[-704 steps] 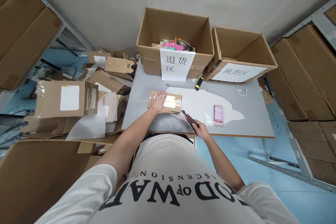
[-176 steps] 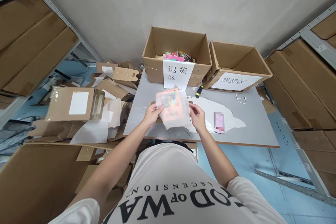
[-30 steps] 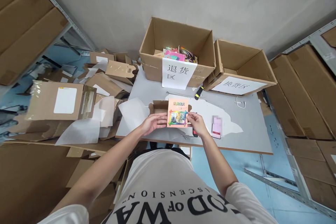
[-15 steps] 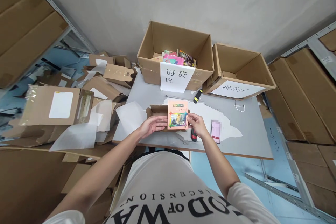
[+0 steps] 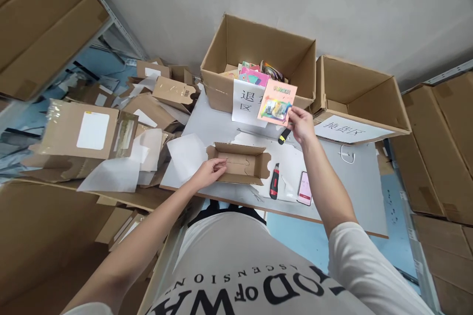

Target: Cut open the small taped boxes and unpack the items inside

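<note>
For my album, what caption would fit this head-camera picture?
Right hand lifts a colourful card toward the labelled carton; left hand rests on the opened mailer box.

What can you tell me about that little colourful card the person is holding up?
The flat, square pinkish-orange card pack bears yellow lettering across the top and a bright multicoloured picture in the middle. It looks like thin card, possibly glossy. The right hand pinches its lower right corner, holding it tilted in the air in front of the paper label of the large open cardboard box of similar colourful packs. Nothing else touches it.
</note>
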Tool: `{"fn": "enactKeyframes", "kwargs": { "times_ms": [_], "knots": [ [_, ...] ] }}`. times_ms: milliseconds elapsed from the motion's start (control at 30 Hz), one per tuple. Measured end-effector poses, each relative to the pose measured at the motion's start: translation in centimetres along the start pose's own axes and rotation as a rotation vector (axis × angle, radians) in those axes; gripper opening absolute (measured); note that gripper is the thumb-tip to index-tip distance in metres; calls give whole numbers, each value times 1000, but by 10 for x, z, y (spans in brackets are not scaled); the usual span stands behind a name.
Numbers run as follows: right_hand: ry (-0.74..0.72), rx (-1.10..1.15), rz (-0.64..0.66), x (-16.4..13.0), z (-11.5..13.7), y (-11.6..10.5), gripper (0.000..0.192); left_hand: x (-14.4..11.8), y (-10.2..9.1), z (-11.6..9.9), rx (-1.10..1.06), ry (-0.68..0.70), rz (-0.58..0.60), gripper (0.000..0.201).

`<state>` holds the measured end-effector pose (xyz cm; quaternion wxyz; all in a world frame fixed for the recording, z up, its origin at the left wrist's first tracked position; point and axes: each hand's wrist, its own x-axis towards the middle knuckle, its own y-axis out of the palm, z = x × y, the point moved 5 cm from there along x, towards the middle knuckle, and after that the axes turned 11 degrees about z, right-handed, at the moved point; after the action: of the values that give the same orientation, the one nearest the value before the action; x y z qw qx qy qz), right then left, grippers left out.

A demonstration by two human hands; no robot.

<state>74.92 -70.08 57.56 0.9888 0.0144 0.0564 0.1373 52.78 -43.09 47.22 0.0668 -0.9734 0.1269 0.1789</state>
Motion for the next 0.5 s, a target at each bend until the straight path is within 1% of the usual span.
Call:
{"fn": "enactKeyframes", "kwargs": {
  "times_ms": [100,167,200,267,333,367,433,500],
  "knots": [
    [-106,5,-67,25,16,-17,42,-9,-1,-4,16,28,-48,44],
    [-167,18,-171,36,24,-42,39,-15,-1,-9,13,53,-87,40],
    [-192,31,-245,41,27,-59,36,-18,-2,-12,15,62,-104,38],
    [-220,61,-419,46,31,-101,27,-24,-2,-17,36,74,-134,36],
    [-207,102,-610,47,30,-147,16,-29,-3,-21,76,84,-168,35],
    [-184,137,-703,45,27,-170,14,-32,-4,-22,101,88,-185,34],
    [-130,198,-848,40,20,-210,16,-37,-5,-23,154,89,-226,34],
    [-105,246,-917,36,13,-240,22,-43,-7,-22,211,76,-271,35]
  ]
}}
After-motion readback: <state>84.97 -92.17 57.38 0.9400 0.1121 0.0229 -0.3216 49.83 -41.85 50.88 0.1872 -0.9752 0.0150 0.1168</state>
